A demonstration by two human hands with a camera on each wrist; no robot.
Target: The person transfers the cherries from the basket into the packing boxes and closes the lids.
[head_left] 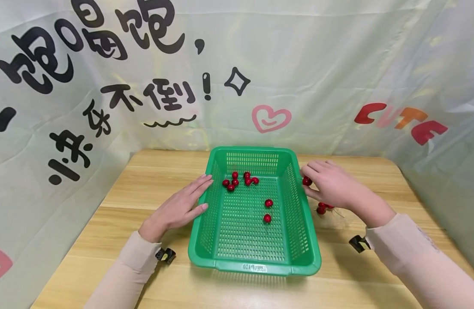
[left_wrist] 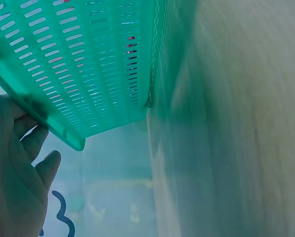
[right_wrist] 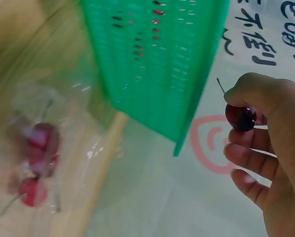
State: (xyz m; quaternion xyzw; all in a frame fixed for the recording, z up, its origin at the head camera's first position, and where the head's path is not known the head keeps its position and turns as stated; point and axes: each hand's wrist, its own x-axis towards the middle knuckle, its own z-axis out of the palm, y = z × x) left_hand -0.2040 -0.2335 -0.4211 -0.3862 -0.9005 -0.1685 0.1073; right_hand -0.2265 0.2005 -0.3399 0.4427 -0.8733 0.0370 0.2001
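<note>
A green plastic basket with slotted walls sits on the table, and several red cherries lie in its far left part. Two more cherries rest nearer the middle of its floor. My left hand lies with straight fingers on the basket's left rim. Beside the right rim, my right hand pinches a dark red cherry between thumb and finger, its stem sticking up. Under that hand, a clear plastic bag on the table holds a few cherries.
The wooden table carries the basket and the bag. Behind and on both sides hangs a pale cloth printed with black characters, a pink heart and coloured letters. A black wrist-camera piece shows at the right cuff.
</note>
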